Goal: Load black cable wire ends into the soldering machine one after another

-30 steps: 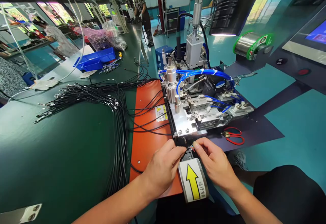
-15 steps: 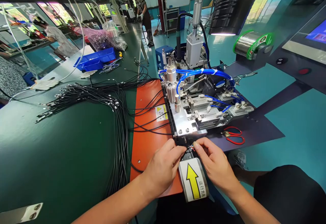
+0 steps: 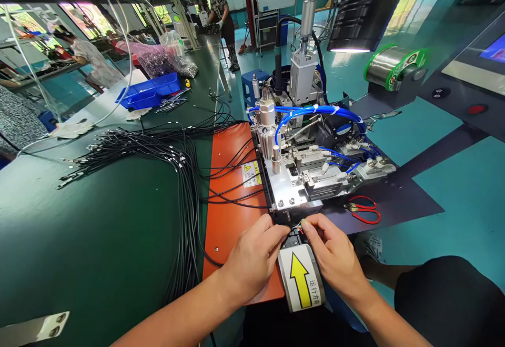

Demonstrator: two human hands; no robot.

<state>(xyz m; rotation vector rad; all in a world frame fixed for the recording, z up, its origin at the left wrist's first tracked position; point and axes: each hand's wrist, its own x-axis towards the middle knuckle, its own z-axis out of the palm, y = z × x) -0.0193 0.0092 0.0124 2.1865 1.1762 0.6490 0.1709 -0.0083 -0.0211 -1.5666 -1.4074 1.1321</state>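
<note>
My left hand [image 3: 252, 255] is closed in a pinch on a black cable [image 3: 212, 260] that runs in from the left across the orange plate [image 3: 236, 231]. Opposite it, my right hand [image 3: 336, 255] pinches the thin coloured wires [image 3: 299, 227] at the cable's end between thumb and forefinger. Both sets of fingertips meet over a small black track [image 3: 292, 240] at the front of the metal machine [image 3: 284, 191]. Just below them is a guard with a yellow arrow [image 3: 300, 278]. The fingers partly cover the wire tips.
Many black cables [image 3: 187, 205] lie bundled on the green table [image 3: 118, 231]; several cross into the machine. Red-handled cutters [image 3: 365, 210] rest right of it. A solder spool [image 3: 394, 68], lamp [image 3: 351, 15] and blue bin [image 3: 152, 91] stand farther off. Co-workers are in the background.
Both hands keep nearly the same pinch at the track. The whole view has shifted slightly. In the background, the standing co-worker's head and arms have moved a little.
</note>
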